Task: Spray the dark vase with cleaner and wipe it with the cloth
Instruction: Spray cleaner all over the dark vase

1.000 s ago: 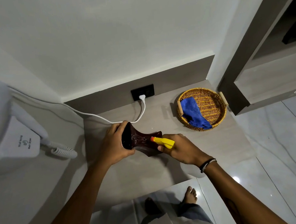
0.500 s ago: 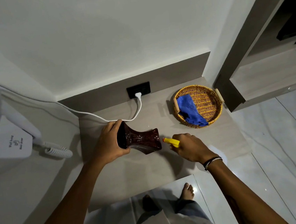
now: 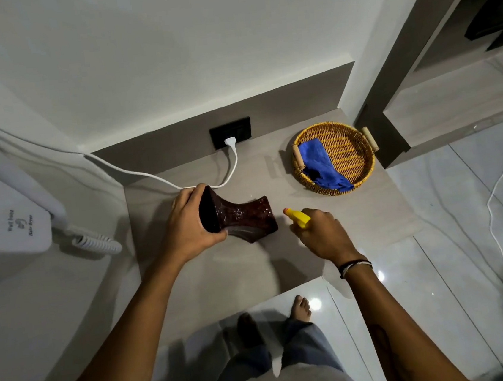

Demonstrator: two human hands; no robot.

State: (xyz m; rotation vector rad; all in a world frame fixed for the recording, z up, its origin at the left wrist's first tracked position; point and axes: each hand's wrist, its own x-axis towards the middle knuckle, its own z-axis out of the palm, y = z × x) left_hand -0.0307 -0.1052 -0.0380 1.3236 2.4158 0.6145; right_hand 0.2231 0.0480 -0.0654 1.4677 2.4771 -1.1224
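The dark brown glossy vase lies tipped sideways over the grey counter, its mouth toward the left. My left hand grips it at the mouth end. My right hand holds a yellow spray bottle, its orange-tipped nozzle pointing at the vase's base, a short gap away. The bottle's body is hidden under my hand. A blue cloth lies in a round wicker basket at the back right of the counter.
A white cable runs from a black wall socket across the counter behind the vase. A wall-mounted white hair dryer with a coiled cord is on the left. Glossy tile floor and my bare feet lie below the counter edge.
My right hand with the spray bottle has drawn back to the right, away from the vase. The vase stays tipped in my left hand.
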